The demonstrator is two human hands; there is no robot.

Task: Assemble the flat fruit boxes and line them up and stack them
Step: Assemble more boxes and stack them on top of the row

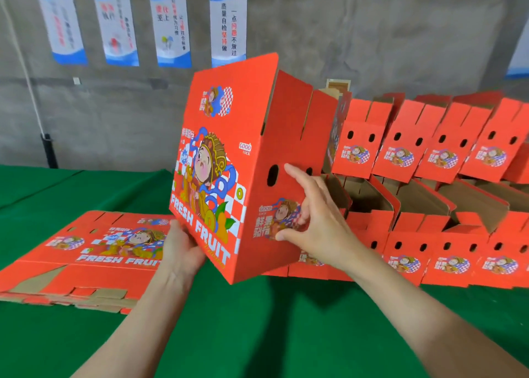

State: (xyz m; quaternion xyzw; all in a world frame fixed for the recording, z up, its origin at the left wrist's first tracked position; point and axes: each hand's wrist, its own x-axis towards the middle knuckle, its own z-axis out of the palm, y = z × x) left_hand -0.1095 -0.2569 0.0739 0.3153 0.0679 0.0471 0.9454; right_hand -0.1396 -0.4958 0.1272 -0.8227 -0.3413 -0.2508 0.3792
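A table covered in green cloth fills the lower half of the view and runs back to a bare grey concrete wall. Four blue-and-white posters with Chinese writing hang in a row high on that wall, and part of another sheet shows at the right edge. A white cord slants down the wall at the far left to a dark post standing behind the table.

Above the middle of the cloth, a red fruit box printed with a cartoon monkey and "FRESH FRUIT" is held up, folded into shape and tilted, with its top flaps standing open. The left hand holds it at the lower left edge of the printed face; its fingers run under the box, out of sight. The right hand lies against the end panel with fingers spread and nearly straight, the forefinger just beside the two oval holes and the thumb on the small printed label.

On the cloth to the left lies a low stack of flat boxes, printed side up, with brown cardboard edges toward the camera. Along the right, assembled boxes stand side by side on the cloth, with a second row leaning on top of them, flaps up
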